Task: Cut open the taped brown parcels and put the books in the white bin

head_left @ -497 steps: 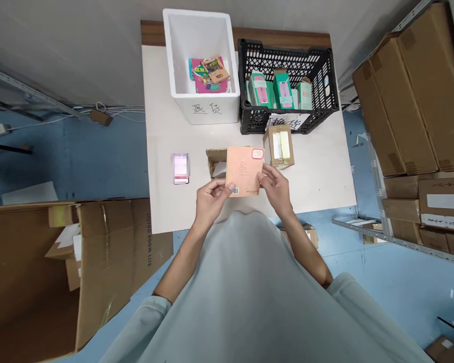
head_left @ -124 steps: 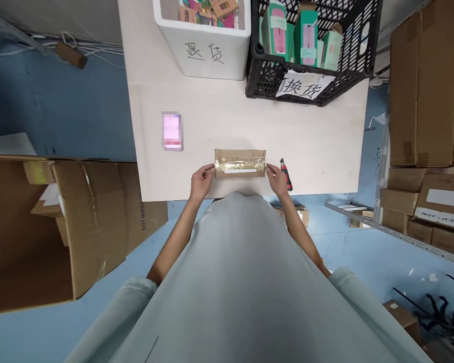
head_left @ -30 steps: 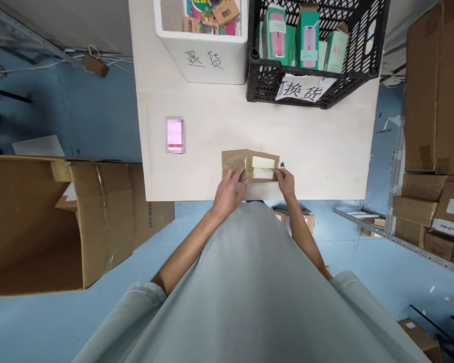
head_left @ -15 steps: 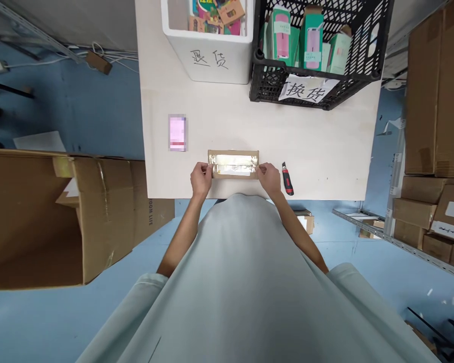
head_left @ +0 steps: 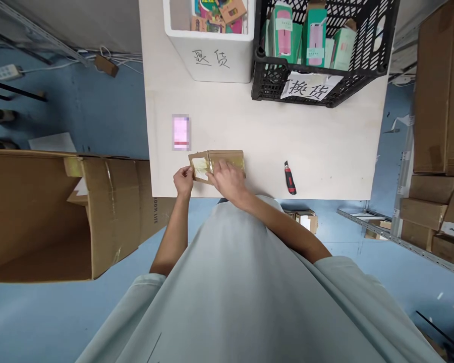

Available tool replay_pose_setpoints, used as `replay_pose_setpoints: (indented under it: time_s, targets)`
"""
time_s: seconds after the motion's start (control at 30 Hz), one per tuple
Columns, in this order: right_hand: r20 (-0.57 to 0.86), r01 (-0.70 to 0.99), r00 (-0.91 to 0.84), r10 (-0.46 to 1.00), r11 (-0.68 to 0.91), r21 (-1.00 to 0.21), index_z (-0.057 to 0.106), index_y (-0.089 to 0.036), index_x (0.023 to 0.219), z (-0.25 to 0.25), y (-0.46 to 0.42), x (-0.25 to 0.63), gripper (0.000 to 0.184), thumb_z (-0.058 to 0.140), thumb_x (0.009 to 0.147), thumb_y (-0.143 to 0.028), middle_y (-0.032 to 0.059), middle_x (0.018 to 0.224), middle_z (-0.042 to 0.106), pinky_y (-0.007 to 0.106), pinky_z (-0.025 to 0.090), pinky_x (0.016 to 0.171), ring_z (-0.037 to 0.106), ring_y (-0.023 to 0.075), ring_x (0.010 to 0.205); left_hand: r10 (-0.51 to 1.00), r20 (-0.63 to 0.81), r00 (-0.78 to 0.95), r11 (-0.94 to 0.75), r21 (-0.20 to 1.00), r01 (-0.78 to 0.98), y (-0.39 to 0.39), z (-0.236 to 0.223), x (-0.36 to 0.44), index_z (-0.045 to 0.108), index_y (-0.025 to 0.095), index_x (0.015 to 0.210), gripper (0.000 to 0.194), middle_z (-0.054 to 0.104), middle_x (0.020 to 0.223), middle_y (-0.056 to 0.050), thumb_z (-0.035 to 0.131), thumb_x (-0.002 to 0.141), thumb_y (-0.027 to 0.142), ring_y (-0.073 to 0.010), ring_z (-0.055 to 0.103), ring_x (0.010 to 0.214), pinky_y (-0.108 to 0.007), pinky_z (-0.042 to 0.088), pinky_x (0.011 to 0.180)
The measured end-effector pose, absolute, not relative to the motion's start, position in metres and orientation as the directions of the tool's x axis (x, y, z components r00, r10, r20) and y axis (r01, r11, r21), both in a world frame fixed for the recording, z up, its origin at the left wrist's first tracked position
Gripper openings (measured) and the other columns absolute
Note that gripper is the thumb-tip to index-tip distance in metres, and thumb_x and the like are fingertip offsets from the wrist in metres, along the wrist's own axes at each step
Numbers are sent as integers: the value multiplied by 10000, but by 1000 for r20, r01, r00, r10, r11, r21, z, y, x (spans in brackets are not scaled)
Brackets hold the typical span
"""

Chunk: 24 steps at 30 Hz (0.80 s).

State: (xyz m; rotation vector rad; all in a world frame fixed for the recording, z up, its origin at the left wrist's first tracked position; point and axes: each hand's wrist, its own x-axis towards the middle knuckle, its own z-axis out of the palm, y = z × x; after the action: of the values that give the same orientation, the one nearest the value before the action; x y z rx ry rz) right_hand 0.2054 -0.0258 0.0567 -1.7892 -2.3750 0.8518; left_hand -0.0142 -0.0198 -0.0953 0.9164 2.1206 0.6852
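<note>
A small, flat brown cardboard box [head_left: 226, 155] with shiny clear tape lies near the table's front edge. Its left end shows a white patch and is angled away from the taped part. My left hand [head_left: 183, 181] is closed in a pinch on that left end. Across the middle of the box lies my right hand [head_left: 229, 180], its fingers bent onto the cardboard near the angled join and hiding part of the tape. A red and black utility knife [head_left: 290, 179] rests on the table to the right, apart from both hands.
On the white table [head_left: 325, 146] lies a pixelated pink item [head_left: 181, 132]. At the back stand a white bin [head_left: 219, 60] of colourful packets and a black crate [head_left: 265, 80] of green boxes. A large open carton [head_left: 117, 217] stands left; stacked cartons [head_left: 423, 212] are right.
My right hand has left the box's right end and moved left onto its middle. My left hand has shifted left. The left end of the box is now angled and shows a white patch.
</note>
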Motion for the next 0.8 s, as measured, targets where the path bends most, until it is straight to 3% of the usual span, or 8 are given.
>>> replay_pose_setpoints:
  time_s: [0.1, 0.23, 0.43, 0.63, 0.8]
  targets:
    - [-281, 874, -262, 923, 103, -474, 719, -148, 1275, 46, -29, 228, 374, 503, 1216, -448, 209, 1294, 758, 425, 615, 1028, 747, 326, 1168, 780, -390, -489, 597, 698, 396, -22, -90, -7, 767, 185, 1019, 178, 818, 1047, -105, 711, 944, 336, -250, 761, 1021, -384, 620, 1019]
    - [-319, 835, -50, 946, -135, -533, 729, -208, 1178, 14, -33, 287, 284, 593, 1166, -457, 146, 1262, 771, 411, 617, 954, 757, 304, 1096, 817, -401, -414, 554, 744, 374, -26, -77, 15, 736, 196, 1046, 170, 812, 990, -81, 735, 946, 333, -228, 778, 975, -354, 628, 967]
    - [-424, 634, 159, 892, -422, -648, 708, -236, 1005, -31, -40, 358, 139, 671, 1072, -352, 90, 1124, 823, 374, 612, 955, 783, 250, 1033, 869, -385, -313, 492, 746, 448, -30, -54, 65, 716, 213, 1005, 152, 828, 975, -78, 776, 947, 340, -242, 798, 930, -359, 622, 913]
    - [-511, 620, 156, 845, -487, -615, 708, -256, 964, -32, -87, 367, 72, 696, 1009, -310, 77, 1084, 856, 410, 611, 960, 805, 269, 1023, 872, -431, -232, 487, 717, 499, -68, -40, 61, 697, 241, 946, 164, 839, 953, -57, 776, 912, 380, -257, 802, 948, -364, 624, 920]
    - [-574, 592, 123, 810, -524, -612, 693, -262, 939, -30, -127, 365, 58, 700, 972, -311, 82, 1077, 865, 425, 634, 959, 820, 278, 1004, 824, -514, -238, 563, 702, 435, -113, -40, 54, 677, 253, 877, 154, 848, 942, -64, 769, 870, 376, -284, 826, 956, -398, 632, 931]
